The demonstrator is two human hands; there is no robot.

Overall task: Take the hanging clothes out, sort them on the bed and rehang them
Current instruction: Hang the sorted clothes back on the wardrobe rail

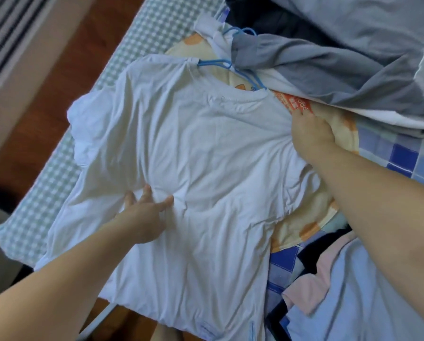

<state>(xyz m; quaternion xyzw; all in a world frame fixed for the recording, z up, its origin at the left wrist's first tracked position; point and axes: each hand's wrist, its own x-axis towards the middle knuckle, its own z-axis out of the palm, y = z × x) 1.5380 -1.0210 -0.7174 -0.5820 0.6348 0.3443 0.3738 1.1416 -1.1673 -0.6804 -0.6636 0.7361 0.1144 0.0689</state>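
A white T-shirt [201,156] lies spread flat on the bed, its collar toward the far side. My left hand [144,212] presses on its lower middle with fingers spread, bunching the cloth a little. My right hand [311,131] grips the shirt's right shoulder edge, fingers curled into the fabric. A blue hanger [230,66] lies just beyond the collar, partly under a grey garment [316,67]. A second blue hanger hook [243,30] shows farther back.
The bed has a green checked sheet [144,40] along its left edge and a blue patchwork cover [390,153]. A pile of pink, light blue and dark clothes [341,279] lies at lower right. Grey bedding [353,20] fills the top right. Wooden floor [58,82] is at the left.
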